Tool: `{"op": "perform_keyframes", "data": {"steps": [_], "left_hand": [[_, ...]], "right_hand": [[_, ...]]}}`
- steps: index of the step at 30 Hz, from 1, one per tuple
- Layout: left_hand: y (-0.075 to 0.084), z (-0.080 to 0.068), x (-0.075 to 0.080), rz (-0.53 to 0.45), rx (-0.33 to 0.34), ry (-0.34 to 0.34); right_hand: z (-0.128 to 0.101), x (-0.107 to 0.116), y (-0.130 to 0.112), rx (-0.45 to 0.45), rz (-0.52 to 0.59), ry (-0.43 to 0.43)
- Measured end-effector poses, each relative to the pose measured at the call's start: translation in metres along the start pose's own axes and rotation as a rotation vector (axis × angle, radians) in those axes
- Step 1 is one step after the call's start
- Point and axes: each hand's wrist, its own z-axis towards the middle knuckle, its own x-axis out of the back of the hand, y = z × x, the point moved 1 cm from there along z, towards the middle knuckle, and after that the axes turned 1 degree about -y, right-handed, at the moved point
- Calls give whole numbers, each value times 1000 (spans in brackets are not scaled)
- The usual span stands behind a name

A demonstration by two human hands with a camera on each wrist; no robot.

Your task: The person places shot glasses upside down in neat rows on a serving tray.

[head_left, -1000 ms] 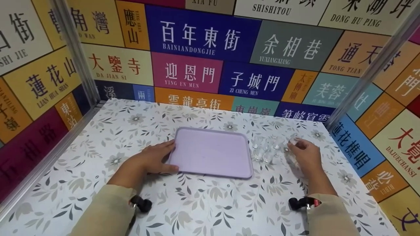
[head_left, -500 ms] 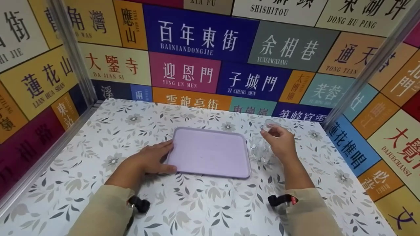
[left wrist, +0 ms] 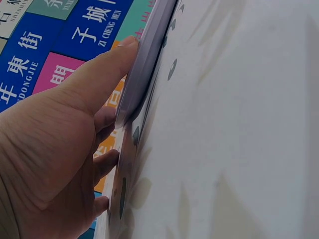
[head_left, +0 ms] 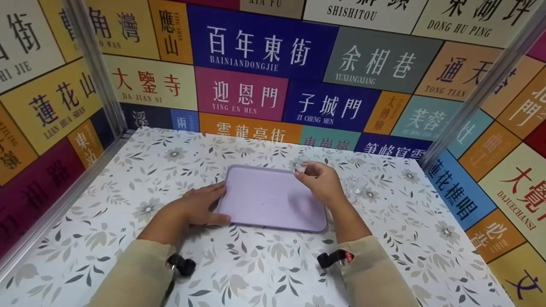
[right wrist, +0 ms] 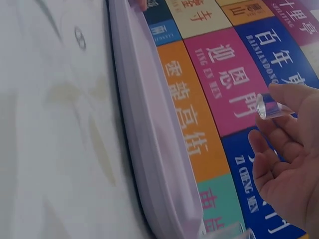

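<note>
A pale purple tray point(head_left: 264, 198) lies on the table, with nothing on the part of it that shows. My left hand point(head_left: 200, 207) rests along the tray's left edge, fingers fairly straight, and in the left wrist view its thumb point(left wrist: 107, 67) lies against the tray's rim. Between thumb and fingers my right hand point(head_left: 320, 181) pinches a small clear glass cup point(head_left: 301, 163), raised above the tray's far right part. Seen from the right wrist, the cup's point(right wrist: 269, 105) open end points away from the palm.
Several clear cups point(head_left: 356, 186) stand just right of the tray, partly hidden by my right hand and wrist. A floral cloth point(head_left: 256, 264) covers the table. Walls of coloured name panels point(head_left: 260, 47) close off the back and both sides.
My right hand has carried the glass cup leftward, from right of the group of cups to above the tray. The left hand has stayed at the tray's left edge.
</note>
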Motion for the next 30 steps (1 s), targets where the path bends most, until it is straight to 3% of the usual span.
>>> {"op": "perform_keyframes", "data": {"steps": [13, 22, 30], "left_hand": [[-2, 2, -1, 12, 5, 0], [0, 4, -1, 16, 37, -2], [-1, 4, 1, 29, 37, -8]], "right_hand": [[2, -54, -32, 112, 67, -64], [2, -88, -53, 129, 163, -149], [2, -110, -63, 134, 182, -202]]}}
